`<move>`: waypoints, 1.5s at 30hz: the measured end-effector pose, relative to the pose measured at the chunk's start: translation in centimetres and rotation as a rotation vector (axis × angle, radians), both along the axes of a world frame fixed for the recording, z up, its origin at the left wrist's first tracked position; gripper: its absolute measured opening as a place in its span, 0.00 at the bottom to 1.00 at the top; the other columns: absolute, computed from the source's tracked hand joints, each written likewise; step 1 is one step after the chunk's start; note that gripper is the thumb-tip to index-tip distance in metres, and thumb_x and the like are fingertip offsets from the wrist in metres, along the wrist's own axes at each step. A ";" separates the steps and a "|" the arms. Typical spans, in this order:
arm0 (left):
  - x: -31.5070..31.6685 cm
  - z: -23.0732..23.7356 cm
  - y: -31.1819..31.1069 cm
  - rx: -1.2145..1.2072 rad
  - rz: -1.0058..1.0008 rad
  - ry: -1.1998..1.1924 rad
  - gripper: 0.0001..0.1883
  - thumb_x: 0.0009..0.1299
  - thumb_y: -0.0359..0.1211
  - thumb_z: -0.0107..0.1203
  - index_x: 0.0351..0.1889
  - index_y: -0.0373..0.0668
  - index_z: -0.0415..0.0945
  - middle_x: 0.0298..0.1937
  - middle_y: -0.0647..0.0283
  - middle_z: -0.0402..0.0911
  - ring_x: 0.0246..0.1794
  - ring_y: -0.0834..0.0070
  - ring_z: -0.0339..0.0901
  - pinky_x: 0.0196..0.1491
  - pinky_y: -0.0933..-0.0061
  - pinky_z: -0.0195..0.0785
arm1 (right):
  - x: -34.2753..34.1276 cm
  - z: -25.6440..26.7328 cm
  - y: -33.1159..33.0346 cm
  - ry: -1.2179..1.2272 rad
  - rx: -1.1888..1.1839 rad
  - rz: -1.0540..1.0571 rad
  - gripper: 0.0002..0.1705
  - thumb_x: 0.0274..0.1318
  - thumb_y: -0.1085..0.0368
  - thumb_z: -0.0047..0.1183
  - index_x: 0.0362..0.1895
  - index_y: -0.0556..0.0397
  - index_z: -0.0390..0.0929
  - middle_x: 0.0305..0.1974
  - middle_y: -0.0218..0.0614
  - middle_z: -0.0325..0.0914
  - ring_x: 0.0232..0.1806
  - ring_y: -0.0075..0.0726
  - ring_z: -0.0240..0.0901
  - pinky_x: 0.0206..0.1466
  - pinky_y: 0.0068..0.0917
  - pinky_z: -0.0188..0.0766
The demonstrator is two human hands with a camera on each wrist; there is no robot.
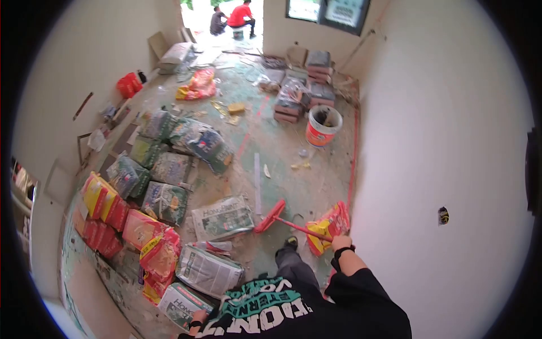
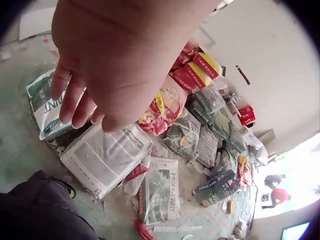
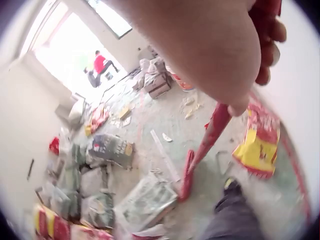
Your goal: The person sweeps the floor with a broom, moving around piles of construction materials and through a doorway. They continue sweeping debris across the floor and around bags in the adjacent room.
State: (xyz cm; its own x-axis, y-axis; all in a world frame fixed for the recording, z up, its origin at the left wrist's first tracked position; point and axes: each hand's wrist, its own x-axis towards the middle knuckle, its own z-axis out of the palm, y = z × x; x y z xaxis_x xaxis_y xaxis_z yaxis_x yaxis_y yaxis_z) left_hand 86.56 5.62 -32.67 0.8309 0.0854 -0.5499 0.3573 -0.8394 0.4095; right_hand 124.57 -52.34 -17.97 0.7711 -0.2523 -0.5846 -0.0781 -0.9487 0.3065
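Observation:
My right hand (image 1: 341, 243) grips the handle of a red long-handled tool (image 1: 299, 227), fingers wrapped round it in the right wrist view. The tool's wide, narrow red head (image 3: 186, 176) is down at the floor, close to a flat white-and-green HongPaint bag (image 1: 223, 218). My left hand (image 2: 107, 75) hangs with loose fingers and holds nothing. Below it in the left wrist view are a HongPaint bag (image 2: 49, 107) and a greyish-white printed bag (image 2: 105, 156). A red-and-yellow bag (image 1: 339, 217) lies on the floor beside the handle.
Green-grey sacks (image 1: 169, 169) and red-yellow bags (image 1: 149, 234) pile up along the left. A white-and-orange bucket (image 1: 323, 133) stands by wrapped stacks (image 1: 293, 96) near the right wall (image 1: 440, 124). A white strip (image 1: 258, 183) lies mid-floor. Two people (image 1: 240, 17) sit at the bright doorway.

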 end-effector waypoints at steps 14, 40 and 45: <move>46.9 15.4 -15.2 -0.351 0.415 -0.254 0.17 0.60 0.41 0.49 0.39 0.36 0.73 0.29 0.52 0.78 0.31 0.62 0.77 0.37 0.69 0.68 | 0.8 -0.4 -17.8 -0.133 0.240 -0.447 0.16 0.49 0.54 0.43 0.32 0.50 0.77 0.31 0.46 0.76 0.35 0.46 0.75 0.37 0.40 0.70; 76.6 15.2 -13.3 -0.335 0.322 -0.074 0.15 0.59 0.38 0.50 0.37 0.35 0.74 0.28 0.56 0.78 0.27 0.72 0.77 0.34 0.73 0.69 | 37.0 6.9 -17.2 -0.702 0.423 -0.592 0.17 0.42 0.58 0.44 0.25 0.58 0.78 0.23 0.52 0.74 0.29 0.53 0.74 0.37 0.40 0.70; 80.1 13.0 -7.6 -0.310 0.328 -0.058 0.16 0.59 0.38 0.51 0.39 0.35 0.73 0.29 0.56 0.78 0.27 0.72 0.76 0.33 0.73 0.68 | 46.8 7.0 -18.5 -0.549 0.556 -0.782 0.15 0.44 0.62 0.42 0.23 0.63 0.73 0.14 0.48 0.71 0.13 0.43 0.71 0.19 0.31 0.71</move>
State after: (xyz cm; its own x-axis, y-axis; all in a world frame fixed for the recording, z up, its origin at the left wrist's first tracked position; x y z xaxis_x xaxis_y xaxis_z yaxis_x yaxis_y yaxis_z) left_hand 166.67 -2.00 -19.68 0.8173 0.1883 -0.5446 0.5533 -0.5204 0.6504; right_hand 171.36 -70.84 -11.01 0.7029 -0.5917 -0.3949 -0.7112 -0.5730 -0.4073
